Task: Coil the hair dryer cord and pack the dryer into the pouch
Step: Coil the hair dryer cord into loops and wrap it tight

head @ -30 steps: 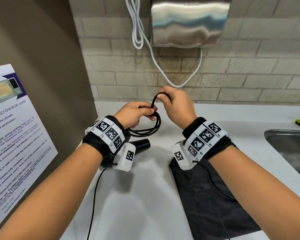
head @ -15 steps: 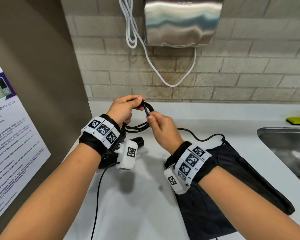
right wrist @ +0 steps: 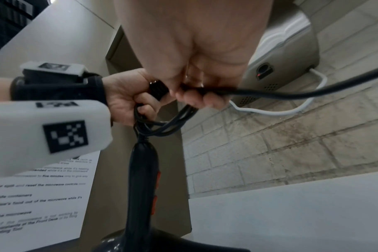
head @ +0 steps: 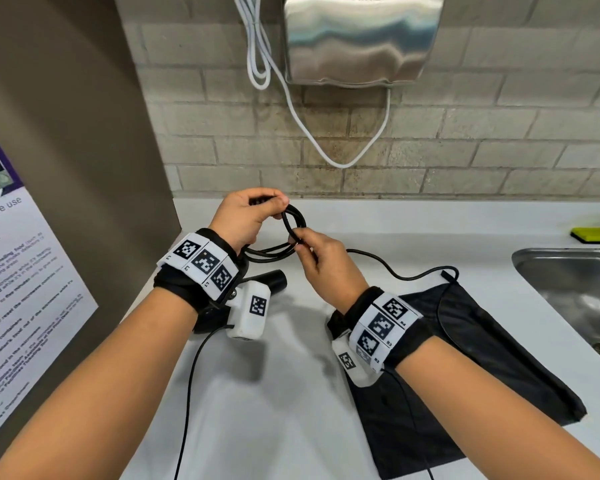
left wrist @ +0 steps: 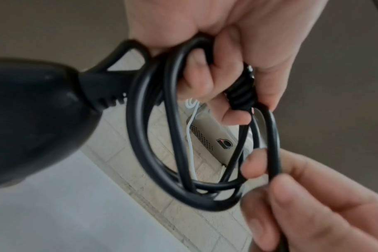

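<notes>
- Head view: your left hand (head: 248, 216) is raised over the far left of the counter (head: 291, 393), fingers curled round several loops of the black cord (head: 293, 220).
- Your right hand (head: 321, 259) sits just right of it, thumb and fingers pinching a single strand of the cord where it meets the coil.
- From that pinch the loose cord trails right across the counter, onto the far edge of the pouch (head: 482, 341).
- The pouch lies flat and black on the counter, under your right forearm, left of the sink (head: 568, 271).
- The dryer (head: 274, 280) lies on the counter beneath your left wrist, mostly hidden; only its dark barrel end shows.
- Left wrist view: the plug (left wrist: 241, 92) is held in your left hand along with the loops, and the dryer handle (left wrist: 32, 109) fills the left side.
- Right wrist view: the dryer handle (right wrist: 144, 179) hangs below the coil, orange switches on its side.
</notes>
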{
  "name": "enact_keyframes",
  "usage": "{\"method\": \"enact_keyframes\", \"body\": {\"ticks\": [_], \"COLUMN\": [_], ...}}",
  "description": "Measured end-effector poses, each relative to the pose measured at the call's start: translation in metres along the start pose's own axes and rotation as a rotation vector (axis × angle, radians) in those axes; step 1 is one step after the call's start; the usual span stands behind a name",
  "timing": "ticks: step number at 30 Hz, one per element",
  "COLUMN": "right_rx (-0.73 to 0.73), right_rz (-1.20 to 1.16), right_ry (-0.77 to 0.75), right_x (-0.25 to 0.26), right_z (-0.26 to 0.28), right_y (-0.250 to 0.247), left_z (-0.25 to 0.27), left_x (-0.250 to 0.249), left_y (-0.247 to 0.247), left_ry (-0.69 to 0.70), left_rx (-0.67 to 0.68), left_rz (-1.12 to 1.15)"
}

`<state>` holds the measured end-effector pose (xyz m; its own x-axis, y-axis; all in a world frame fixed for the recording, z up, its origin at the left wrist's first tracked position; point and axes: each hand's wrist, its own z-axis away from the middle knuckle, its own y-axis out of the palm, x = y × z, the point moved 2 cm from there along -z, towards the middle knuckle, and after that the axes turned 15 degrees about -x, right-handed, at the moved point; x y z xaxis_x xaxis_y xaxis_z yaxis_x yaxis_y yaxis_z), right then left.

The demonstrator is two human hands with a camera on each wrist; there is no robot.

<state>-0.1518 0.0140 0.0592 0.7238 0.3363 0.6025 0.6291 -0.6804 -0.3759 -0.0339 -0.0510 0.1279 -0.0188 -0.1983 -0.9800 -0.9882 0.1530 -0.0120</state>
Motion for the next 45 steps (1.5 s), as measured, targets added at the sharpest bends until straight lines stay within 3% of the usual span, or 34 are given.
{"method": "enact_keyframes", "body": {"ticks": [7, 11, 14, 17, 19, 20, 22, 25, 27, 29, 37, 40, 43, 45], "right_rx": [0.17, 0.205, 0.087, -0.175, -0.215, -0.127, 0.184, 0.616, 0.765, 0.796, 0.716, 0.418, 0.078, -0.061], "right_rz": [0.43, 0.295, 0.227, 0.33, 0.347, 0.306, 0.276, 0.565, 0.779, 0.935, 0.951, 0.657, 0.352, 0.218], "right_ry": [-0.087, -0.051, -0.082, -0.284, -0.377, -0.352, -0.149, 0.159, 0.348, 0.453, 0.546, 0.582, 0.433, 0.314], "right_x": [-0.035, -0.047, -0.051, -0.051, -0.049, -0.049, -0.054, -0.085, -0.112, -0.129, -0.131, -0.121, -0.086, -0.055], "right_z": [0.006, 0.009, 0.017, 0.027, 0.033, 0.037, 0.044, 0.054, 0.061, 0.063, 0.048, 0.03, 0.008, 0.0], "right_y": [-0.04, -0.054, -0.055, -0.06, -0.062, -0.06, -0.056, -0.047, -0.043, -0.042, -0.049, -0.052, -0.054, -0.054], "left_z": [0.0, 0.0, -0.002, -0.004, -0.006, -0.006, -0.008, -0.008, -0.007, -0.007, -0.012, -0.014, -0.016, -0.018], "left_x": [0.004, 0.006, 0.008, 0.008, 0.008, 0.009, 0.009, 0.011, 0.011, 0.012, 0.015, 0.016, 0.017, 0.017], "left_y": [0.007, 0.011, 0.011, 0.01, 0.008, 0.007, 0.006, 0.005, 0.006, 0.006, 0.004, 0.002, 0.001, 0.002], "left_ry": [0.025, 0.036, 0.021, -0.002, -0.011, -0.013, -0.021, -0.036, -0.046, -0.055, -0.066, -0.071, -0.074, -0.077], "left_rx": [-0.045, -0.042, -0.077, -0.093, -0.099, -0.102, -0.108, -0.097, -0.09, -0.088, -0.072, -0.07, -0.083, -0.098], "left_rz": [0.013, -0.009, -0.023, -0.007, -0.006, -0.006, -0.004, 0.008, 0.01, 0.01, 0.025, 0.056, 0.067, 0.067]}}
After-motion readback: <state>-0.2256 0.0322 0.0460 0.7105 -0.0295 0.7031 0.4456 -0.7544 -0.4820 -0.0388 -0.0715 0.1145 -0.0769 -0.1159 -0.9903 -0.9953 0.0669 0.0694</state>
